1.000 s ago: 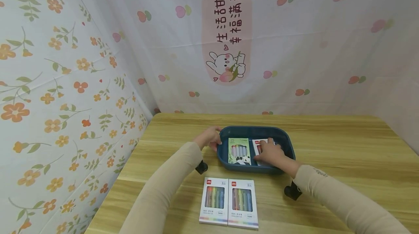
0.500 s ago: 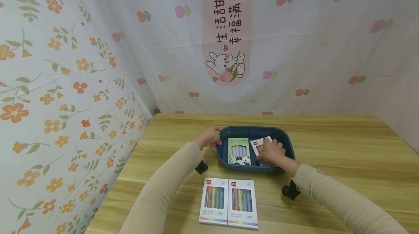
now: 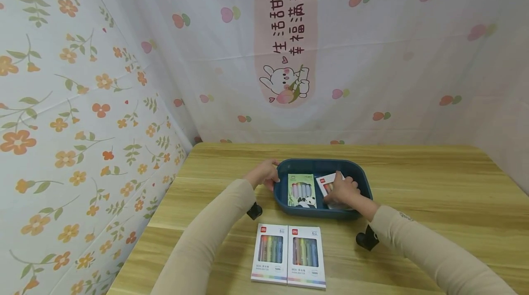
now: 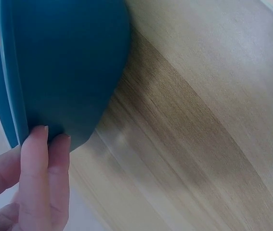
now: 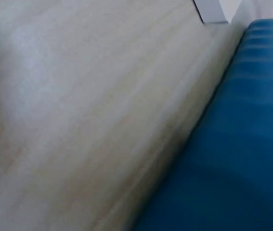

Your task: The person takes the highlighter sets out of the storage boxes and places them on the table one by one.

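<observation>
A dark blue plastic basin stands on the table. My left hand grips its left end, and the left wrist view shows fingers pressed on the outer wall just under the rim. Inside the basin on the left lies a green box of pens with a panda print. To its right, my right hand holds a white highlighter box, set at a slant and mostly covered by the hand. The right wrist view catches only the basin's outer wall, not the hand.
Two white highlighter boxes, a left one and a right one, lie side by side in front of the basin. The wooden table ends at a patterned curtain behind. A black wrist camera hangs below the right wrist.
The white highlighter box in the basin has turned from straight to slanted, its top edge shifting left, with the right hand turning along. My left hand keeps its place on the rim.
</observation>
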Demonstrator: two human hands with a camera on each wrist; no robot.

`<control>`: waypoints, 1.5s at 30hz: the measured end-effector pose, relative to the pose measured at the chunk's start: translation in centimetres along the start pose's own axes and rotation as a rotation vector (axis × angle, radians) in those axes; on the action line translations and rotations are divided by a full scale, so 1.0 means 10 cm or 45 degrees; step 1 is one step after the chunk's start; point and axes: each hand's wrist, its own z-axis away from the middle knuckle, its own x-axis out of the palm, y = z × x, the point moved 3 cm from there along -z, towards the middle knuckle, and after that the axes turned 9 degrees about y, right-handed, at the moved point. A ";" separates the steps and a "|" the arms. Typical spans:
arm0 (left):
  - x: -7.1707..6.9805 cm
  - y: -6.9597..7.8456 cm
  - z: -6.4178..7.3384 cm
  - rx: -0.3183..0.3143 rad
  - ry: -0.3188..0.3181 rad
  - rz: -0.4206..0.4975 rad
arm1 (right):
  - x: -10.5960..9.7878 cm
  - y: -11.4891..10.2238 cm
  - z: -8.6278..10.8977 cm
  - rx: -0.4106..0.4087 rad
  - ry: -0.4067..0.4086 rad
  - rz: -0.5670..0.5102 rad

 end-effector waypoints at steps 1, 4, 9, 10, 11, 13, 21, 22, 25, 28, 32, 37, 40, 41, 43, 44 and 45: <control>0.00 0.00 0.01 0.002 0.000 -0.002 | 0.00 0.00 0.00 0.009 -0.005 -0.009; 0.00 0.00 0.02 0.005 0.005 -0.019 | -0.02 -0.02 0.01 0.005 -0.010 -0.011; 0.00 0.00 0.02 0.001 0.020 -0.043 | -0.05 -0.05 0.02 -0.047 -0.001 0.052; 0.00 0.00 0.01 0.000 0.022 -0.047 | -0.06 -0.05 0.02 -0.057 0.000 0.061; 0.00 0.00 0.01 -0.001 0.023 -0.052 | -0.06 -0.05 0.02 -0.063 0.000 0.069; 0.00 0.01 0.01 0.003 0.028 -0.067 | -0.08 -0.05 0.02 -0.081 -0.001 0.074; 0.01 0.01 -0.01 0.014 0.026 -0.090 | -0.20 -0.04 -0.02 -0.143 -0.002 0.046; 0.01 0.01 -0.01 0.013 0.024 -0.086 | -0.22 -0.04 -0.02 -0.156 -0.002 0.042; 0.01 0.01 -0.01 0.007 0.020 -0.070 | -0.26 -0.04 -0.03 -0.195 -0.008 0.024; 0.02 0.01 -0.02 0.000 0.026 -0.077 | -0.28 -0.03 -0.03 -0.213 -0.025 -0.009; 0.02 0.01 -0.04 -0.013 0.037 -0.107 | -0.26 0.00 -0.06 -0.161 -0.077 -0.076; 0.01 0.01 -0.02 -0.043 0.040 -0.094 | -0.24 0.03 -0.07 -0.078 -0.136 -0.210; 0.01 0.01 -0.02 -0.044 0.041 -0.091 | -0.25 0.03 -0.06 -0.048 -0.157 -0.270; 0.01 0.01 -0.02 -0.044 0.043 -0.087 | -0.25 0.04 -0.06 -0.042 -0.163 -0.277; 0.01 0.01 -0.02 -0.036 0.045 -0.089 | -0.25 0.05 -0.05 -0.027 -0.171 -0.305; 0.01 0.01 -0.02 -0.032 0.046 -0.090 | -0.25 0.06 -0.05 -0.018 -0.176 -0.324; 0.01 0.01 -0.02 -0.025 0.046 -0.086 | -0.25 0.06 -0.05 -0.012 -0.180 -0.341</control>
